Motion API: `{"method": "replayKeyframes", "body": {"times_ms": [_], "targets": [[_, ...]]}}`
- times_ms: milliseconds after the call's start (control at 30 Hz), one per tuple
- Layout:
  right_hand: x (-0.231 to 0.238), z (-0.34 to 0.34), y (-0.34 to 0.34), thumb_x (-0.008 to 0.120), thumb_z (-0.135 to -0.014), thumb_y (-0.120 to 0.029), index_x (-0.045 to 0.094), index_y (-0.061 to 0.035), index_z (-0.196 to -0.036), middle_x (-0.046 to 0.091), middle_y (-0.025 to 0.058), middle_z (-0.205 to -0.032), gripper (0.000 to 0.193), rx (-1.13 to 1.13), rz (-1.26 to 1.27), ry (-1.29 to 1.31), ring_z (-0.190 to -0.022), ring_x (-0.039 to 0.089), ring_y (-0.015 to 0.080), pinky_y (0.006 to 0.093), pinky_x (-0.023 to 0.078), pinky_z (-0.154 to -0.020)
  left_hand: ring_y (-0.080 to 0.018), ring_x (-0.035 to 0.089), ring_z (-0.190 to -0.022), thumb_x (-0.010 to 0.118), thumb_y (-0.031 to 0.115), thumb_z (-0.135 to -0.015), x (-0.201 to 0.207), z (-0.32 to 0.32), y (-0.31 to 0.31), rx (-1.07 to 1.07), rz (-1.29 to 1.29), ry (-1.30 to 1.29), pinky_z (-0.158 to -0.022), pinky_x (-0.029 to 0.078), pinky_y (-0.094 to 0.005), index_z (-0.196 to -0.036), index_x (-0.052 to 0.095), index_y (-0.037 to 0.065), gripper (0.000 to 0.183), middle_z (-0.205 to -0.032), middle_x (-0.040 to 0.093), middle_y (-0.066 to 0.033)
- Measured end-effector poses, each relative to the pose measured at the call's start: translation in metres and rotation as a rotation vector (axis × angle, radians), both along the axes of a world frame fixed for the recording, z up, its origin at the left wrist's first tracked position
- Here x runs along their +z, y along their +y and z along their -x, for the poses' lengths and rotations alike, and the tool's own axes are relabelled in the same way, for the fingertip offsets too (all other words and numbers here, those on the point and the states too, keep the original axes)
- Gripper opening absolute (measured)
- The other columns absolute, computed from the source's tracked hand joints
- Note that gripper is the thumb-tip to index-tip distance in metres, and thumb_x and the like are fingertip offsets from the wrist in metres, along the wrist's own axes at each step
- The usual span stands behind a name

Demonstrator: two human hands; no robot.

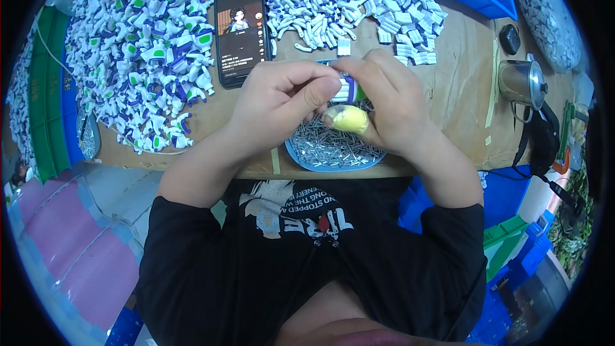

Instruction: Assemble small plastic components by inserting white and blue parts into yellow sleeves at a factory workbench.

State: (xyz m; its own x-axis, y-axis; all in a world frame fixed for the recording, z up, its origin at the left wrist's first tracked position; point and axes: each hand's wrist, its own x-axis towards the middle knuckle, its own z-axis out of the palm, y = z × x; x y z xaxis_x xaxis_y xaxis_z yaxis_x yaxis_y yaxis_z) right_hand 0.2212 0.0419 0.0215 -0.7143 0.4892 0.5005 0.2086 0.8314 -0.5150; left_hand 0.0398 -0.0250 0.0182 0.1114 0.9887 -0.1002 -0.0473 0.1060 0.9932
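Note:
Over a blue tray (301, 161) full of small silver metal pins (333, 144), my two hands meet on a small white and purple plastic toy body part (346, 90) with a bit of green on it. My left hand (278, 99) is closed, its thumb and forefinger pinched at the part's left side. From the right, my right hand (394, 96) grips the same part with its fingers bent over the top. A yellow cover (349, 118) wraps the right thumb. My fingers hide much of the toy part.
A heap of white, purple and green toy bodies (147, 45) fills the left. A phone (239, 32) lies beside it. White curved pieces (314, 6) and ribbed pieces (410, 19) are piled at the back. At right stand a metal cup (522, 83) and a black box-shaped object (510, 39).

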Motion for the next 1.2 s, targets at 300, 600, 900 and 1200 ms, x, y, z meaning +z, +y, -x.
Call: {"method": "replayKeyframes", "body": {"times_ms": [300, 600, 900, 1200], "targets": [[0.01, -0.018, 0.013, 0.066, -0.08, -0.008, 0.061, 0.0005, -0.105, 0.061, 0.0075, -0.086, 0.027, 0.201, 0.648, 0.055, -0.078, 0.057, 0.0151, 0.0278, 0.044, -0.069, -0.0231, 0.06, -0.06, 0.065, 0.014, -0.086, 0.003, 0.018, 0.011, 0.103, -0.655, 0.522, -0.054, 0.046, -0.0303, -0.091, 0.067, 0.001, 0.014, -0.073, 0.063, -0.0103], [0.016, -0.03, 0.024, 0.07, -0.081, -0.039, 0.021, 0.0008, -0.144, 0.048, 0.0143, -0.128, 0.09, 0.115, 1.141, 1.132, -0.102, 0.054, 0.0227, 0.0359, 0.044, -0.084, -0.0295, 0.056, -0.093, 0.063, 0.013, -0.078, 0.001, 0.108, 0.024, 0.573, -0.367, 1.439, -0.078, 0.046, -0.0426, -0.102, 0.066, 0.008, 0.024, -0.107, 0.059, -0.0109], [0.017, -0.002, -0.006, 0.073, -0.067, -0.019, 0.067, -0.0111, -0.096, 0.06, 0.005, -0.102, 0.03, 0.417, 0.055, -0.326, -0.095, 0.052, 0.0261, 0.0392, 0.04, -0.079, -0.0284, 0.058, -0.095, 0.065, 0.017, -0.078, -0.003, 0.125, 0.023, 0.404, -0.135, 1.644, -0.078, 0.048, -0.0417, -0.103, 0.066, 0.009, 0.026, -0.107, 0.061, -0.0073], [0.013, -0.002, -0.012, 0.067, -0.055, -0.008, 0.066, -0.0113, -0.092, 0.059, 0.0008, -0.096, 0.037, 0.427, 0.041, -0.474, -0.094, 0.051, 0.0213, 0.0371, 0.036, -0.082, -0.0282, 0.061, -0.089, 0.068, 0.025, -0.08, -0.004, 0.122, 0.02, 0.448, -0.195, 1.71, -0.075, 0.049, -0.0401, -0.094, 0.066, 0.006, 0.023, -0.1, 0.062, -0.0071]]}}
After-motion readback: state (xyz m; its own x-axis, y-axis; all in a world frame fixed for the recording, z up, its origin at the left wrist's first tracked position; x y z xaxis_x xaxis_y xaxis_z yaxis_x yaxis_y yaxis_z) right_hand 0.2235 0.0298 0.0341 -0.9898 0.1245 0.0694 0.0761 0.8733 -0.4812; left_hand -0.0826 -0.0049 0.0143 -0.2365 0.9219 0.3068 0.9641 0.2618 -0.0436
